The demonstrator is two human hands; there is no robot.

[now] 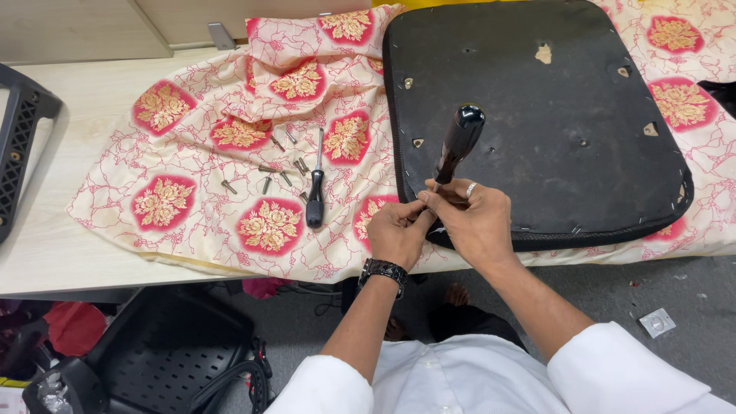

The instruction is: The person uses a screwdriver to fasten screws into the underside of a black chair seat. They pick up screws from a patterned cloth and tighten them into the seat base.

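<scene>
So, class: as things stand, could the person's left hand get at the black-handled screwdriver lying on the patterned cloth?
Probably yes. The screwdriver on the cloth lies bare just left of the left hand, with only loose screws near it. But that hand is now at the tool both hands hold, so it must let go first.

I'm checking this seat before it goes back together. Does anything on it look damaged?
Yes. The black seat base has torn patches: a pale spot near its top edge and small rips exposing lighter material at several mounting holes. Loose screws lie scattered on the cloth.
</scene>
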